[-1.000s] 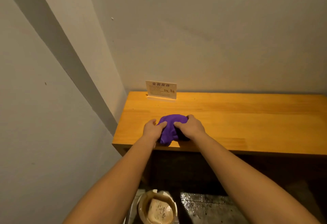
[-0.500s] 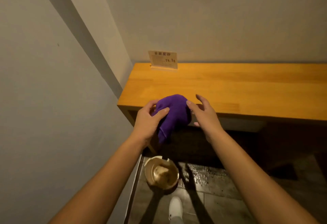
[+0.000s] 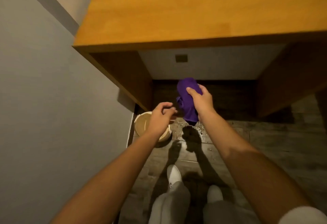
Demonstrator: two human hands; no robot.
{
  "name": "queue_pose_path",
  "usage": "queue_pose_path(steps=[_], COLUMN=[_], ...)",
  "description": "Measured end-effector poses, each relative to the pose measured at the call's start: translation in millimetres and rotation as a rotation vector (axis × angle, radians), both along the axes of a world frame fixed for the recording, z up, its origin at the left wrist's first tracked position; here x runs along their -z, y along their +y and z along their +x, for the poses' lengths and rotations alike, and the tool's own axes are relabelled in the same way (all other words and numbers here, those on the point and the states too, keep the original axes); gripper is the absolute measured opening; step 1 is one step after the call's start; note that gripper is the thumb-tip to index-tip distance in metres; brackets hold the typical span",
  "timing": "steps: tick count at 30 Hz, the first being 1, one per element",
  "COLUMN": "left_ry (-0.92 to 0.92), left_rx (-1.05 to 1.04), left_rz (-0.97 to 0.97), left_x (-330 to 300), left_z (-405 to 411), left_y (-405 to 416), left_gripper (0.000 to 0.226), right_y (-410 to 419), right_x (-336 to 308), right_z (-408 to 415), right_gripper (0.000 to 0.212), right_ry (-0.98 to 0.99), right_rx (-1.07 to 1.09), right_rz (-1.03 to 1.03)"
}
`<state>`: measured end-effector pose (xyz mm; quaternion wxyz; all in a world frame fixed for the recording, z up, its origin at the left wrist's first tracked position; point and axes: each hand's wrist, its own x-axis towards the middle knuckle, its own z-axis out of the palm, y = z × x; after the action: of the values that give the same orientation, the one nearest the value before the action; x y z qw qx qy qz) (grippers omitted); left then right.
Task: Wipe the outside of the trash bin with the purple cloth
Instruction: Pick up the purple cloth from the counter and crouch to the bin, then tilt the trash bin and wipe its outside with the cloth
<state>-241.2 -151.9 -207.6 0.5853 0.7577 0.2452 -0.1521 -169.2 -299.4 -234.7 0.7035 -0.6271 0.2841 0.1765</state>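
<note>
- the purple cloth (image 3: 188, 99) was gripped bunched in the right hand (image 3: 200, 102), mid-frame below the worktop (image 3: 177, 16).
- the left hand (image 3: 159, 117), empty and loosely curled, was held over the trash bin (image 3: 141, 123), lower left of centre.
- the light bin could be tipped if wiped unsteadied.

A plain indoor corner, home or guest room; which one is unclear. A wooden worktop (image 3: 194, 11) at 12 o'clock meets bare grey walls (image 3: 44, 99). Dark floor tiles (image 3: 274, 144) lie below.

Right hand (image 3: 200, 102): clutching bunched purple cloth (image 3: 187, 99). Left hand (image 3: 159, 119): empty, fingers loosely curled, above round trash bin (image 3: 141, 122) on wet floor (image 3: 265, 144) beside wooden bench (image 3: 185, 14).
</note>
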Motion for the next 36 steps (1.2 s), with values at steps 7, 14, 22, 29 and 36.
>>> queue_pose_path(steps=[7,14,22,29,36], left_ry=[0.246,0.294,0.11,0.092,-0.039], left_rx=[0.194,0.119,0.228,0.209,-0.17], left_rz=[0.594,0.464,0.519,0.577,0.254], left_x=[259.4,425.1,502.8,506.4,459.8], left_z=[11.3,31.5,16.1,-8.8,-26.9], left_y=[53.8,54.2,81.9,84.7,109.9], left_gripper=[0.037,0.061,0.049,0.04,0.05], right_y=[-25.9,-9.7,21.4,35.2,62.1], right_x=[253.5,403.7,478.3,467.6,429.3], right_z=[9.2,39.5,52.0,39.4,36.6], right_gripper=[0.036,0.035,0.046,0.028,0.05], right_ry=[-0.028,-0.169,-0.227,-0.356,-0.482], right_rx=[-0.096,-0.232,-0.273,-0.296,-0.336], right_rz=[-0.064,-0.073,0.041,0.082,0.007])
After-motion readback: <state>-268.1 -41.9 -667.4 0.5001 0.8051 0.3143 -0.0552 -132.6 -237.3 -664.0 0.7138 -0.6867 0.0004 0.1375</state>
